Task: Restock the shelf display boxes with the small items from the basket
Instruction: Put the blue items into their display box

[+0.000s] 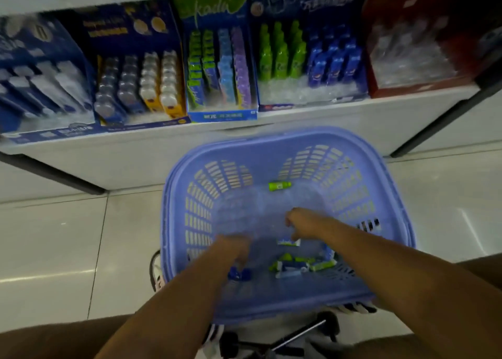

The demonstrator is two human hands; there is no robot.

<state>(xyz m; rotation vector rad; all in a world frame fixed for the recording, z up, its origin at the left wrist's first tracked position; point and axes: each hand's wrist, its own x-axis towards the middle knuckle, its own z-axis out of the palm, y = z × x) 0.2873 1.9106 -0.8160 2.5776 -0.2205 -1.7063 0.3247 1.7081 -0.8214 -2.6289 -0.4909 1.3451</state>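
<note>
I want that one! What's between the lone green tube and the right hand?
Nothing: between small green tube and right hand, only bare purple plastic basket floor, per head view.

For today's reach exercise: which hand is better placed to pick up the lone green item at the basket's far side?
Right. The right hand lies further forward in the basket, nearer the green item; the left hand sits back by a blue item.

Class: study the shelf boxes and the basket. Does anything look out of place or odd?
One green tube lies alone at the far end of the basket, apart from the pile at its near end. The box of green and blue bottles has bare front slots.
</note>
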